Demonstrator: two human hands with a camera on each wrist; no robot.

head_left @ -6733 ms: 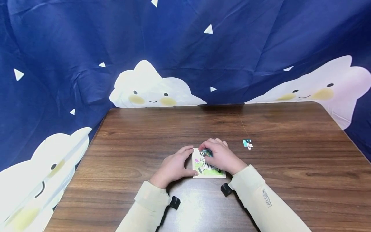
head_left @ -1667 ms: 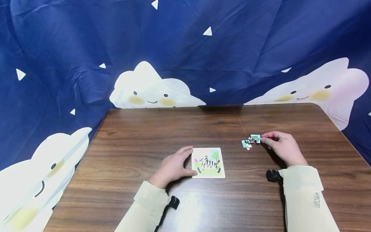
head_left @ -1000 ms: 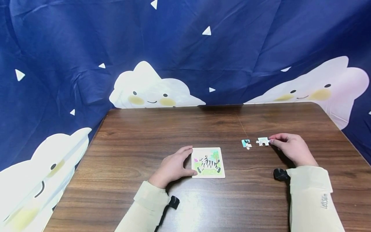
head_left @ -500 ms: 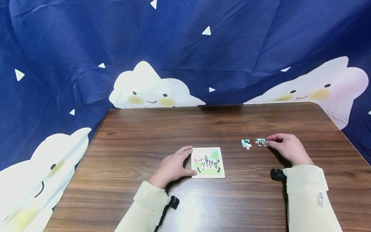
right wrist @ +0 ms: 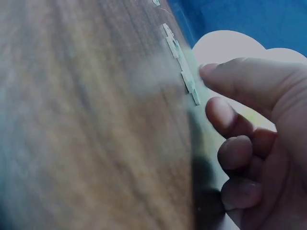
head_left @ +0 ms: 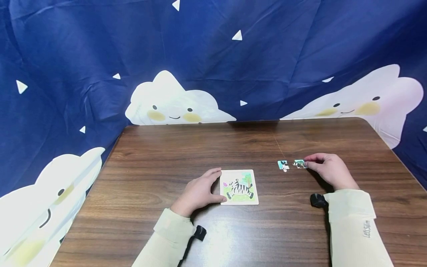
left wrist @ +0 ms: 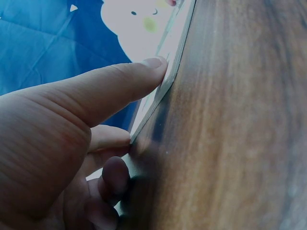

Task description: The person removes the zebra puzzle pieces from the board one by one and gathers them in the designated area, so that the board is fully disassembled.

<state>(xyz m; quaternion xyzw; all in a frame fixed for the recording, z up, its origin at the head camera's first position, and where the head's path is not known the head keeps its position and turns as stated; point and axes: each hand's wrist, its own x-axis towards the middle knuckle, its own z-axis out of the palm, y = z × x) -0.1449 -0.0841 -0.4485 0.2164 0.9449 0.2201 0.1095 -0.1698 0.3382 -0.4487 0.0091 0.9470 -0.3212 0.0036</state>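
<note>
A square puzzle board (head_left: pixel 239 187) with a running zebra and a tree printed on it lies flat on the table. My left hand (head_left: pixel 197 194) rests at its left side, with the thumb on its lower left corner and the forefinger touching the upper left one. Farther right lies a small puzzle piece (head_left: pixel 283 165) in blue, black and white. Beside it, a green and black-striped puzzle piece (head_left: pixel 299 163) lies picture side up. My right hand (head_left: pixel 330 168) is at that piece's right end. In the right wrist view, its thumb and forefinger stand apart, just off the piece (right wrist: pixel 181 62).
The dark wooden table (head_left: pixel 173 148) spreads around both hands. Behind it hangs a blue curtain (head_left: pixel 200 44) printed with white clouds and triangles. Black straps with small boxes (head_left: pixel 200 233) sit at both wrists.
My right hand has gone from the board to the right with the striped piece. A second ago the piece's white back showed; now its picture faces up. The left hand has stayed put.
</note>
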